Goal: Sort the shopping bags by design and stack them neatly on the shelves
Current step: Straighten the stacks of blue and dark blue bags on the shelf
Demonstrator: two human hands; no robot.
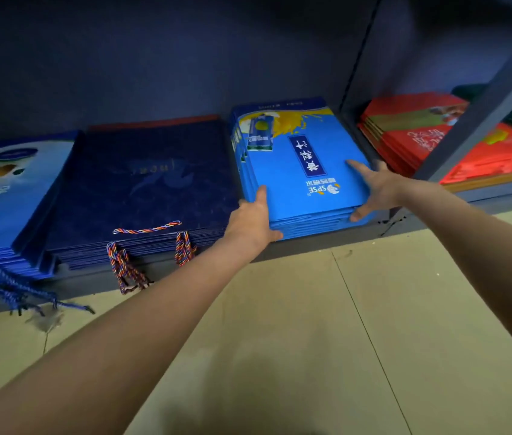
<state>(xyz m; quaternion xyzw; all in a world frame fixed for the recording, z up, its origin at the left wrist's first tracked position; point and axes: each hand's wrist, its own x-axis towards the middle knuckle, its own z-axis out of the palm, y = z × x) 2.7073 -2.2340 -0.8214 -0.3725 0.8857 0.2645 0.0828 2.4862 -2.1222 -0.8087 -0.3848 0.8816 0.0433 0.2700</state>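
Note:
A stack of bright blue shopping bags with a yellow splash print lies flat on the low shelf. My left hand holds the stack's front left corner, thumb on top and fingers under the edge. My right hand holds the front right corner, its index finger stretched flat across the top bag and its thumb against the front edge. Left of it lies a stack of dark navy bags with multicoloured rope handles.
At the far left sits a stack of light blue printed bags, blue cords hanging over the shelf edge. Red bags fill the neighbouring bay past a dark upright post. Beige floor tiles spread below.

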